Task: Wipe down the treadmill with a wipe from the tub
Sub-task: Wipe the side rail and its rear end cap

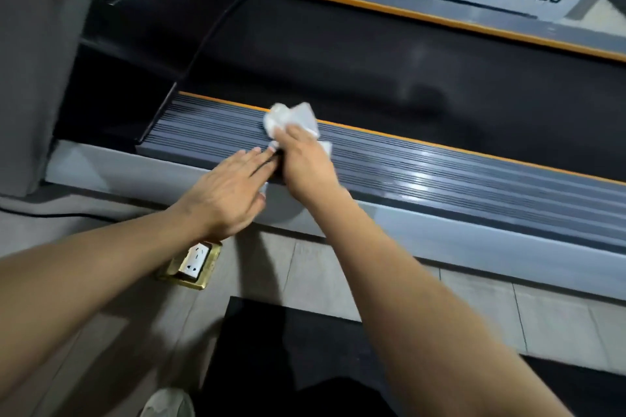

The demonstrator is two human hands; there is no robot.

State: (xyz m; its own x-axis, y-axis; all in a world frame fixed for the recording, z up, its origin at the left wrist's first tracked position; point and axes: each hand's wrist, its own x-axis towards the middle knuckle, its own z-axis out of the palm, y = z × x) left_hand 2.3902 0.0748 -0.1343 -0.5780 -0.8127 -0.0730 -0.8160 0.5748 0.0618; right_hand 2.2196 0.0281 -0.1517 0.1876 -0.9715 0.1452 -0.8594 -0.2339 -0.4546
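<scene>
The treadmill lies across the view, with a black belt (pixel 372 71) between two grey ribbed side rails edged in orange. On the near rail (pixel 440 166) a crumpled white wipe (pixel 293 117) lies under my right hand (pixel 305 159), which presses it down with the fingers laid over it. My left hand (pixel 230 189) rests flat on the same rail just left of the right hand, fingers straight, holding nothing. The wipe tub is out of view.
A grey upright post (pixel 30 61) and the black motor cover (pixel 162 10) stand at the left. A brass floor socket (pixel 193 262) sits in the tiled floor under my left wrist. A black mat (pixel 288 349) and my shoe (pixel 166 403) are below.
</scene>
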